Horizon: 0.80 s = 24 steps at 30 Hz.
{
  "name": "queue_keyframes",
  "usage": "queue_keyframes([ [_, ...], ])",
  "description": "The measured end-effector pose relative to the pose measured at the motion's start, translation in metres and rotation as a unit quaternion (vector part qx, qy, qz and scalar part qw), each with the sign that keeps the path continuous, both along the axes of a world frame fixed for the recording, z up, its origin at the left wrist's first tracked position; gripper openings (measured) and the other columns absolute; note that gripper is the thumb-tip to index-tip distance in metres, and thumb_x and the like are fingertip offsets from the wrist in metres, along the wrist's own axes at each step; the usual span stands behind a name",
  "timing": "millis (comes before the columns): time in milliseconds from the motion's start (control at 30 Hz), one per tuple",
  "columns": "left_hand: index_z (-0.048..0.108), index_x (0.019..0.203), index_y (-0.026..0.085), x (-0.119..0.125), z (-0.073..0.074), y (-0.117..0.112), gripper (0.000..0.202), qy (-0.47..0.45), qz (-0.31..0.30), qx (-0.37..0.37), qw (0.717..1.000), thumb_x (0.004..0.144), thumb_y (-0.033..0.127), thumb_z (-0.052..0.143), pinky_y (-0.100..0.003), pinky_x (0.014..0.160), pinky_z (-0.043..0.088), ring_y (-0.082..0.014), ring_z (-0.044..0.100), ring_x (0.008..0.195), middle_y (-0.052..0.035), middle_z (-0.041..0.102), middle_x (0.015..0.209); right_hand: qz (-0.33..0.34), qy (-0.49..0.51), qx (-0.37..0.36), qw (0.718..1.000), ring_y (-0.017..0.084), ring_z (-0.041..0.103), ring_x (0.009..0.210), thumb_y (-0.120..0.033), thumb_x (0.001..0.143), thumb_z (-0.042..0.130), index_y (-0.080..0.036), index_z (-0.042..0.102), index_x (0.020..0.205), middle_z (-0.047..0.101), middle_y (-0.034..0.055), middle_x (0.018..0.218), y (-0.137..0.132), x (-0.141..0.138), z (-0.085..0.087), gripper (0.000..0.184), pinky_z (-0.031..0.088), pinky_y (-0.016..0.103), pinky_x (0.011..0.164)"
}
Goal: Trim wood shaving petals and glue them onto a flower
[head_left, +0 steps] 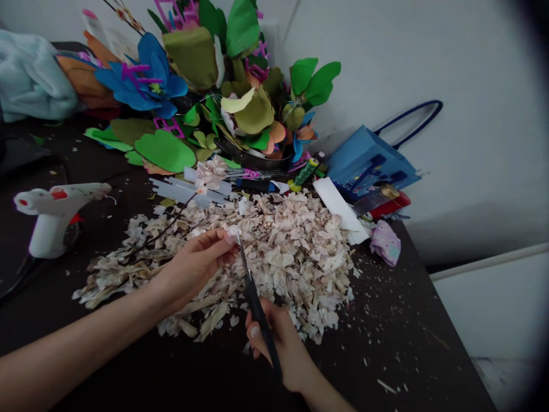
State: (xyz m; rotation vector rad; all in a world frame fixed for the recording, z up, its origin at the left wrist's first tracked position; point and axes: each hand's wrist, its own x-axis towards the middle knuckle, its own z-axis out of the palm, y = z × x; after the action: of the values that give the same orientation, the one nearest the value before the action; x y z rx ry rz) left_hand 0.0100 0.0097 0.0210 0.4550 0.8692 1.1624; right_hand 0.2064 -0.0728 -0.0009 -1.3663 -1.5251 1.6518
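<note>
My right hand point(281, 346) grips black-handled scissors point(254, 292), blades pointing up and away from me. My left hand point(195, 266) pinches a small pale paper piece point(234, 233) right at the scissor tips. Both hands hover over a wide heap of pale pinkish paper scraps point(295, 252) spread across the dark table point(386, 343). A thin dark wire stem with a small pale paper flower point(211, 170) lies across the heap's far left side.
A white glue gun point(54, 209) stands at left. Colourful paper flowers and leaves point(206, 97) crowd the back. Clear glue sticks point(182, 191), a thread spool point(305, 171), a blue bag point(369, 160), a white strip point(341, 209) and a crumpled purple wad point(386, 241) lie behind and right of the heap.
</note>
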Motion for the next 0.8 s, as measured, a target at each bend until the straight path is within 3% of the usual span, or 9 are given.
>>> queue_keyframes([
  [267,0.069,0.067,0.016,0.0036,0.0022,-0.0002,0.039,-0.002,0.027,-0.008,1.0,0.052,0.036,0.099,-0.019,0.066,0.05,-0.0099,0.059,0.066,0.0011,0.066,0.068,-0.005,0.018,-0.02,1.0,0.009,0.043,0.047,-0.078,0.083,0.058,-0.019,0.051,0.078,0.046,-0.005,0.059,-0.0007,-0.0042,0.0003,0.06,0.035,0.022,0.046],
  [800,0.07,0.066,0.016,0.0069,-0.0018,-0.0009,0.037,-0.025,0.05,-0.018,0.998,0.05,0.033,0.1,-0.018,0.065,0.051,-0.0098,0.06,0.068,0.0011,0.066,0.068,-0.018,0.029,-0.034,0.999,0.008,0.042,0.043,-0.082,0.079,0.057,-0.02,0.048,0.075,0.045,-0.0058,0.054,0.0015,-0.0088,0.003,0.063,0.036,0.021,0.043],
])
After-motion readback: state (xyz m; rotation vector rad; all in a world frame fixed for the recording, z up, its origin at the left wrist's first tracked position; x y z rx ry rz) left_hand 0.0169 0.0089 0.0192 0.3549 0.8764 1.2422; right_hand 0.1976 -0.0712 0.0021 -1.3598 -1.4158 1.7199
